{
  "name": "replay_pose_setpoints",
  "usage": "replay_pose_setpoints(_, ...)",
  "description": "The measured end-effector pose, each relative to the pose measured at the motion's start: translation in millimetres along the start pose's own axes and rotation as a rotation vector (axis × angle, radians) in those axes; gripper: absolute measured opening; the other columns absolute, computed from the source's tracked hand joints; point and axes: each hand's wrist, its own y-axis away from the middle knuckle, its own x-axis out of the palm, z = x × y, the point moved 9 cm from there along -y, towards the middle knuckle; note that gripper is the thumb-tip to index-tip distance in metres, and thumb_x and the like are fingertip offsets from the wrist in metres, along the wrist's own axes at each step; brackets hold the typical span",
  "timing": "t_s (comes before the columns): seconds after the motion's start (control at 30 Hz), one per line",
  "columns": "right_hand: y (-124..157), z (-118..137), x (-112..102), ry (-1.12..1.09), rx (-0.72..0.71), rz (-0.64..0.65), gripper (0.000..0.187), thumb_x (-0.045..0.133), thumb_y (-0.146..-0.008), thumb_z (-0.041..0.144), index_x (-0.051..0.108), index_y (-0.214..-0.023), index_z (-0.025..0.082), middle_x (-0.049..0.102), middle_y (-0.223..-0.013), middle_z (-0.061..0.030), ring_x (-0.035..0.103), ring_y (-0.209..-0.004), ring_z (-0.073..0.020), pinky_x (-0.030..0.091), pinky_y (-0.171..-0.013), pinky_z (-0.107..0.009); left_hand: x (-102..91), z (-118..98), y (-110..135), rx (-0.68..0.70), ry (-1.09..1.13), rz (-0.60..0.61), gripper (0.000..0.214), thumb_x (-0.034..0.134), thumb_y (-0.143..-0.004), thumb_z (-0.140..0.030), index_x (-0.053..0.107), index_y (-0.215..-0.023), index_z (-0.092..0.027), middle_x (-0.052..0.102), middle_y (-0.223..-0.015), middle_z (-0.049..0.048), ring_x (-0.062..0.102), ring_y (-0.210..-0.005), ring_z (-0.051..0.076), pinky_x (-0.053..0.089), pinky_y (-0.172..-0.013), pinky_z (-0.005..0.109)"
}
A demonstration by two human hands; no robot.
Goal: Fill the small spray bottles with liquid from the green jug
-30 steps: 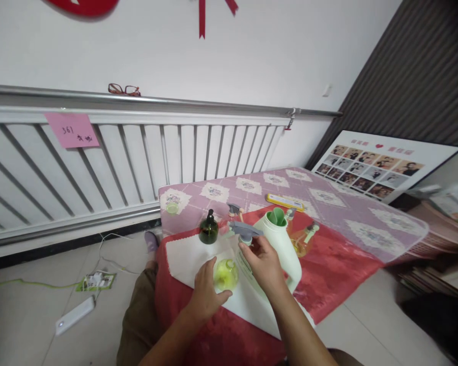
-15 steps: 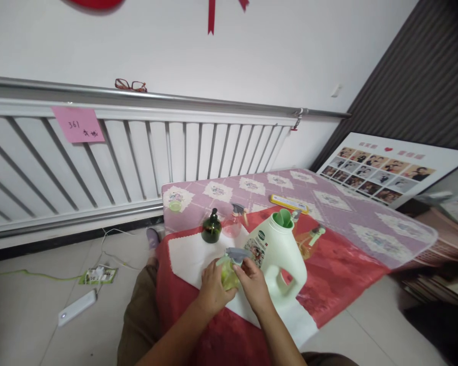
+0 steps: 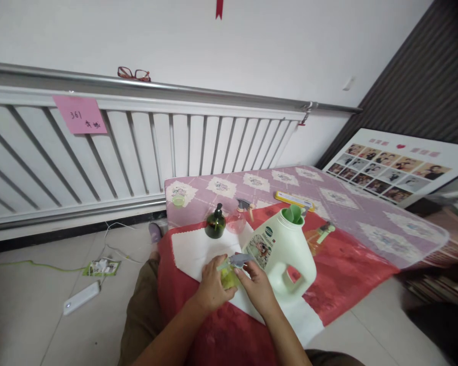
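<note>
My left hand (image 3: 212, 288) is wrapped round a small yellow-green spray bottle (image 3: 226, 277) that stands on a white cloth (image 3: 193, 250). Over its neck sits a grey trigger spray head (image 3: 238, 260), and my right hand (image 3: 256, 286) is closed on that head from the right. Just right of both hands stands a large white detergent jug (image 3: 286, 250) with an open green spout.
A dark green pump bottle (image 3: 215, 224) and a pink spray bottle (image 3: 237, 219) stand behind the cloth. An orange spray bottle (image 3: 317, 236) lies right of the jug. A yellow flat box (image 3: 293, 200), a green cap (image 3: 178, 201) and a radiator (image 3: 99, 152) are farther back.
My right hand brought the grey spray head down from beside the jug onto the yellow-green bottle. Both hands have closed in around the bottle. The view has shifted slightly.
</note>
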Motion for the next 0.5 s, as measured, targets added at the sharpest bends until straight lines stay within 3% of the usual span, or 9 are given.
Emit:
replay_pose_setpoints(0.23, -4, 22, 3, 0.104, -0.042, 0.027, 0.029, 0.064, -0.075, 0.031, 0.067, -0.104, 0.027, 0.070, -0.107, -0.0040, 0.063, -0.098, -0.0233, 0.047, -0.091, -0.041, 2.4, 2, -1, 0.015, -0.026, 0.001, 0.078, 0.068, -0.058, -0.024, 0.040, -0.130, -0.020, 0.051, -0.132, 0.0128, 0.046, -0.124, 0.032, 0.035, -0.105, 0.051)
replay_pose_setpoints(0.5, -2, 23, 7, 0.150, -0.050, -0.005, 0.020, 0.059, -0.078, 0.030, 0.065, -0.095, 0.023, 0.069, -0.091, -0.0031, 0.063, -0.087, -0.0204, 0.049, -0.080, -0.035, 4.6, 7, 3, 0.036, -0.121, -0.079, 0.072, 0.068, -0.057, -0.024, 0.046, -0.125, -0.018, 0.057, -0.123, 0.0133, 0.049, -0.121, 0.034, 0.036, -0.105, 0.053)
